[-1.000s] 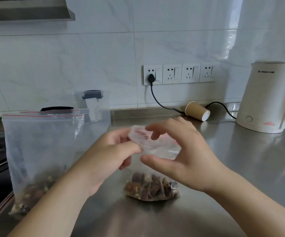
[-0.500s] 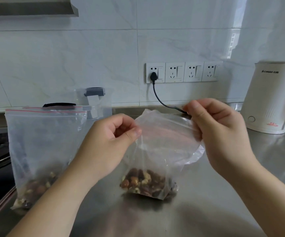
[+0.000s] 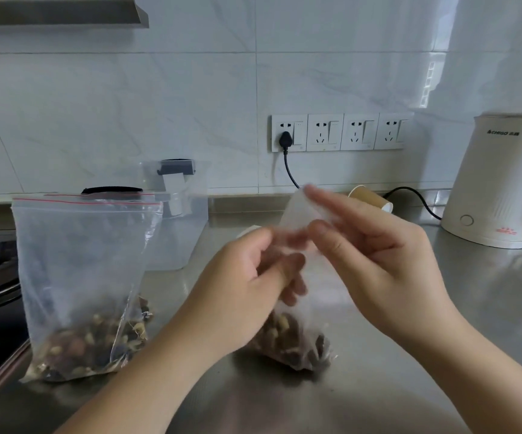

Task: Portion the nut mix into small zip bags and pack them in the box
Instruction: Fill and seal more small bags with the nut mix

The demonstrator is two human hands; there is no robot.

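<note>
- Two hands work at the top of the small zip bag (image 3: 297,343), which stands on the steel counter (image 3: 441,324) with nuts in its bottom.
- Left hand (image 3: 247,286) has curled fingers on the thin plastic; it is blurry, so the hold is hard to see. Right hand (image 3: 375,261) pinches the floppy top with finger and thumb.
- If the top is not pressed shut, I think nuts could spill out.
- One big bag of nut mix (image 3: 81,286) stands at the left, soft and see-through, and might flop over.
- Behind it is the clear plastic box (image 3: 184,233), hard and square.
</note>
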